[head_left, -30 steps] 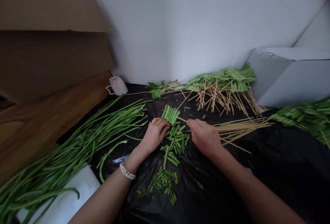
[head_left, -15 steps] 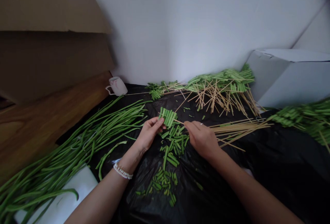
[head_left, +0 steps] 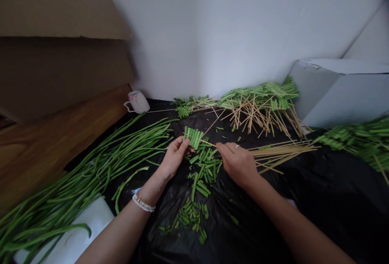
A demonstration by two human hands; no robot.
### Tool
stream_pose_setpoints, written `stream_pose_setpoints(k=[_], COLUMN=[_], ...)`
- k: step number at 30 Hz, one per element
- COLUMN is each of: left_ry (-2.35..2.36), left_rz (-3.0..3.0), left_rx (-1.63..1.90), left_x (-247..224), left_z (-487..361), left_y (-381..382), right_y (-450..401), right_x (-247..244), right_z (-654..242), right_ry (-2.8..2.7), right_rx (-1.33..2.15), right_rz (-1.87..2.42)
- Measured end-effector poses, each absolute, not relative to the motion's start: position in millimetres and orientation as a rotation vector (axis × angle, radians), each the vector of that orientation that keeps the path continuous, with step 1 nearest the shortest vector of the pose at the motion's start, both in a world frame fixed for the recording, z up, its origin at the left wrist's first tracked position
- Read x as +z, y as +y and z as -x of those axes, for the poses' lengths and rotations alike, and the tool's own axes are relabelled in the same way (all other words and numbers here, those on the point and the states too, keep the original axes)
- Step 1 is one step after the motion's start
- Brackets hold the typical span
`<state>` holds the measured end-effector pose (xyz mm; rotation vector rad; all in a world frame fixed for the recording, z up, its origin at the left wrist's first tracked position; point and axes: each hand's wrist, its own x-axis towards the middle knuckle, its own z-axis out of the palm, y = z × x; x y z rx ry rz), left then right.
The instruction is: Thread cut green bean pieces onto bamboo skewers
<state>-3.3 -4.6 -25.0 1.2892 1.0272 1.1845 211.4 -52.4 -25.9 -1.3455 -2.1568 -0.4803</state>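
Note:
My left hand [head_left: 176,154] is closed on a row of cut green bean pieces [head_left: 193,137], lined up side by side on a thin wooden skewer [head_left: 208,143]. The skewer's bare end runs to the right into the closed fingers of my right hand [head_left: 238,162]. A beaded bracelet circles my left wrist, and a ring sits on a right finger. Loose cut bean pieces [head_left: 205,166] lie below and between the hands. Smaller scraps [head_left: 193,213] are scattered nearer to me. Long uncut beans [head_left: 121,142] spread out to the left.
Finished bean skewers [head_left: 261,93] are piled along the wall, more [head_left: 361,138] at the right. Bare skewers [head_left: 276,154] lie beside my right hand. Black plastic sheeting [head_left: 243,231] covers the surface. A mug [head_left: 138,101], a cardboard box [head_left: 63,33] and a white box [head_left: 346,89] stand around.
My left hand and the row of bean pieces have shifted slightly left, showing more bare skewer between them and my right hand. The right hand has hardly moved.

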Motion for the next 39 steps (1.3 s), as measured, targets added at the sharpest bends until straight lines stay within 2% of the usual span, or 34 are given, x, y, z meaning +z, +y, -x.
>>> stream_pose_setpoints(k=[8,14,17,21,25,28,35,39], left_ry=[0.933,0.88,0.887,0.928,0.956,0.969,0.973,0.975], left_rz=[-0.869,-0.862,-0.898,-0.909,-0.939,-0.955,-0.959,-0.964], left_rx=[1.473,1.509,1.456,1.364,1.317,1.3,1.285,1.279], left_x=[-13.1,-4.1,-0.4,-0.7,-4.2,-6.5,-9.0,-9.1], left_z=[21.6,23.5,21.0,15.8,10.9,8.9,8.5,7.8], left_y=[10.6,8.9,5.3,1.9,0.5,0.6,-0.1,-1.3], right_y=[-38.1,-38.5,-38.0,-29.4,-17.8,-14.2,-24.2,-29.3], right_x=[-14.8,-6.4,-1.0,4.4,2.6,1.2,14.4,15.5], right_z=[-240.2,-251.2,-256.6,-272.2,-287.5,-291.3,-279.9,-272.6], right_ry=[-2.095,-1.947,-1.777,-1.456,-1.06,-0.87,-0.758,-0.83], right_rx=[-0.681,-0.653,-0.436,0.039,0.632,0.944,1.238,1.266], right_rz=[1.427,1.519,1.55,1.522,1.325,1.17,1.042,1.006])
